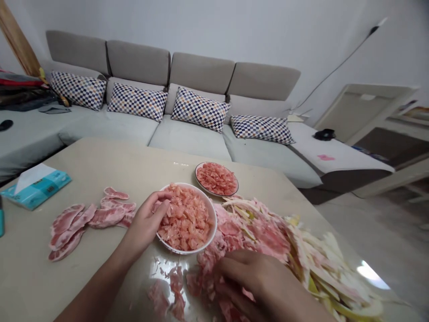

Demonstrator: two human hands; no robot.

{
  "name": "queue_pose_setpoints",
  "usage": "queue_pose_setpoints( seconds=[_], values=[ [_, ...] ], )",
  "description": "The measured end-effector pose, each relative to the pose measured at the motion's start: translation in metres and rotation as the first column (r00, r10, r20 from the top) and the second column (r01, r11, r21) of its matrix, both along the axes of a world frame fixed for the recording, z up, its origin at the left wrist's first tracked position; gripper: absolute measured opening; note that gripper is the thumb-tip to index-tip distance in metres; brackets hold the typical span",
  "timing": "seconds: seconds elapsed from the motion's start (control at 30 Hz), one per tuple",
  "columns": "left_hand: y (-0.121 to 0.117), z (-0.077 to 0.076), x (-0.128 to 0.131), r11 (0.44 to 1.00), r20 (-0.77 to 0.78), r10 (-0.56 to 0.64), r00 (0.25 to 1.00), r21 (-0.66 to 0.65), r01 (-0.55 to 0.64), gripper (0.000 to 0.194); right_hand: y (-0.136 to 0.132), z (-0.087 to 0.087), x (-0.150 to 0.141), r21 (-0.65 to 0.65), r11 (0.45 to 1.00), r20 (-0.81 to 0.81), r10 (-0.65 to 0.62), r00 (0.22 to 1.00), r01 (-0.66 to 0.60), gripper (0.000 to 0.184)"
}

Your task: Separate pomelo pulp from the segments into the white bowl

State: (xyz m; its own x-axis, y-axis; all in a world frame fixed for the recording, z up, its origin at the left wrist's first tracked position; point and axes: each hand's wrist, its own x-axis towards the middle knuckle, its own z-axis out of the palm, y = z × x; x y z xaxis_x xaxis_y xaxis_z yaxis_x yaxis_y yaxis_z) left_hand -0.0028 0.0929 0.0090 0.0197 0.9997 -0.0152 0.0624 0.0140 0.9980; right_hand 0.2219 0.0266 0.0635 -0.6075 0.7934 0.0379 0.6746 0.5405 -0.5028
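Observation:
A white bowl [187, 251] heaped with loose pink pomelo flesh [189, 219] stands near the middle of the table. Over its left rim reaches my left hand [150, 217], thumb and fingers bent together around bits of the flesh at the top of the heap. My right hand [251, 277] is low among pink membranes [231, 223] to the right of the bowl. Its fingers curl downward and look closed; what they hold is hidden. Scraps of membrane [176, 290] lie on the wet tabletop below the bowl.
Behind the bowl sits a dark-rimmed plate [217, 179] of pink flesh. Pomelo segments [70, 228] lie to the left, beyond them a blue tissue pack [42, 185]. Peel strips [328, 268] are piled along the right of the table [110, 161]. A sofa [191, 138] stands behind.

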Motion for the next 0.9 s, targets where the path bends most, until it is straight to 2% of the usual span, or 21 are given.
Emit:
queue_pose_setpoints(
  seconds=[0.07, 0.17, 0.23, 0.37, 0.5, 0.6, 0.67, 0.77, 0.9],
  values=[
    [0.001, 0.001, -0.001, 1.000, 0.037, -0.001, 0.999, -0.017, 0.002, 0.027, 0.002, 0.002, -0.002, 0.017, 1.000, -0.067, 0.020, 0.998, -0.018, 0.022],
    [0.002, 0.002, -0.001, 1.000, 0.057, -0.003, 0.998, -0.008, 0.003, 0.024, 0.004, 0.001, -0.003, -0.032, 0.998, -0.110, 0.052, 0.993, -0.056, 0.022],
    [0.002, 0.003, -0.001, 1.000, 0.062, -0.004, 0.998, 0.010, 0.003, 0.024, 0.009, -0.004, -0.006, -0.056, 0.998, -0.110, 0.015, 0.994, -0.021, 0.022],
    [0.001, 0.005, -0.006, 1.000, 0.094, 0.022, 0.995, 0.021, -0.024, 0.028, 0.030, -0.028, -0.021, 0.058, 0.985, -0.136, -0.155, 0.978, 0.165, 0.033],
    [-0.004, 0.006, -0.012, 0.998, 0.149, 0.069, 0.986, -0.004, -0.069, 0.031, 0.052, -0.054, -0.034, 0.144, 0.987, -0.095, -0.055, 0.994, 0.069, 0.053],
    [-0.009, 0.005, -0.012, 0.996, 0.239, 0.074, 0.968, -0.058, -0.062, 0.036, 0.061, -0.063, -0.033, 0.206, 0.973, -0.100, -0.082, 0.992, 0.101, 0.065],
    [-0.013, 0.003, -0.010, 0.994, 0.302, 0.078, 0.950, -0.102, -0.049, 0.038, 0.062, -0.062, -0.030, 0.244, 0.958, -0.159, -0.117, 0.980, 0.153, 0.063],
    [-0.019, 0.002, -0.007, 0.987, 0.358, 0.100, 0.929, -0.154, -0.047, 0.042, 0.057, -0.053, -0.027, 0.273, 0.936, -0.286, -0.142, 0.948, 0.223, 0.047],
    [-0.030, 0.001, -0.002, 0.979, 0.411, 0.130, 0.902, -0.195, -0.052, 0.047, 0.048, -0.043, -0.031, 0.175, 0.945, -0.423, -0.180, 0.888, 0.275, 0.026]
  ],
)
